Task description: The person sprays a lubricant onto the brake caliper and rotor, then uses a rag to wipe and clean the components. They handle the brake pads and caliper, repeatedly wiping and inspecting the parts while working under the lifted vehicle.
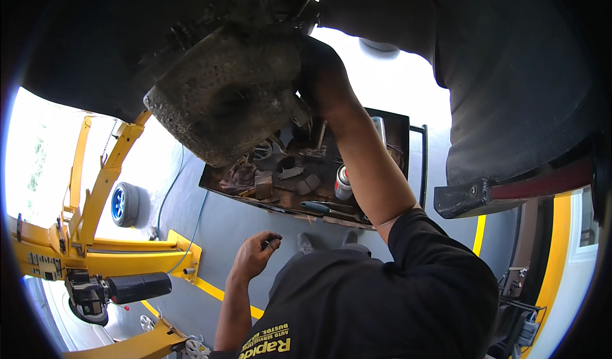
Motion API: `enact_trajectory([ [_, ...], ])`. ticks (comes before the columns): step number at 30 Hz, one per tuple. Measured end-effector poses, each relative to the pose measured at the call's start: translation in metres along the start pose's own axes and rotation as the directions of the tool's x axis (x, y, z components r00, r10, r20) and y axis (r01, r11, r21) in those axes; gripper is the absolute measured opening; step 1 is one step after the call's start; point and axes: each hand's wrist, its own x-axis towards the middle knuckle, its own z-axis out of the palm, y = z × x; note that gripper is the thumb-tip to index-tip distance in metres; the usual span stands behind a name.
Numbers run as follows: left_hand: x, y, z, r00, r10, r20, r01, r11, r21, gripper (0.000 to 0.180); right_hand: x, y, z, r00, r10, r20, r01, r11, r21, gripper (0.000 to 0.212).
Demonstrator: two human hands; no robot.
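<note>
Above me hangs a pitted, grey-brown metal housing among dark underbody parts of a vehicle. My right hand reaches up against its right side. Shadow and the housing hide those fingers, so I cannot tell what they grip. Down at waist height, to the left, is my left hand, its fingers curled and pinched together. A small dark spot shows at the fingertips; whether it is an object or grime is unclear. Beneath the housing stands a dark tool tray, holding a crumpled rag, a can and small parts.
Yellow lift arms stand at the left, with a black motor unit low down. A wheel lies on the grey floor beside a thin hose. At the right, a dark lift pad arm juts in.
</note>
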Motion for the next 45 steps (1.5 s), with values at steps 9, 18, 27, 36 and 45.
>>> enact_trajectory([
  [9, 0.002, 0.006, -0.001, 0.999, 0.032, 0.009, -0.032, 0.999, 0.012, 0.027, 0.016, 0.002, -0.010, 0.979, -0.128, -0.158, 0.006, 0.797, -0.604, 0.020],
  [18, 0.008, -0.004, -0.004, 1.000, 0.005, 0.026, -0.004, 1.000, -0.007, 0.029, -0.006, -0.022, -0.003, 0.990, 0.115, -0.084, -0.118, 0.993, -0.027, 0.029],
  [27, 0.011, 0.002, -0.006, 0.998, 0.051, 0.043, -0.052, 0.999, 0.015, 0.030, 0.003, -0.031, -0.015, 0.993, -0.019, 0.120, 0.082, 0.834, -0.545, 0.033],
  [36, 0.007, -0.005, -0.007, 0.999, 0.026, 0.031, -0.027, 0.999, 0.024, 0.031, 0.000, -0.052, -0.008, 0.983, -0.026, 0.184, 0.143, 0.737, -0.660, 0.035],
  [45, 0.005, -0.006, -0.007, 0.999, 0.049, 0.003, -0.050, 0.999, 0.023, 0.029, 0.001, -0.011, -0.008, 0.985, -0.154, 0.073, 0.170, 0.856, -0.488, 0.028],
])
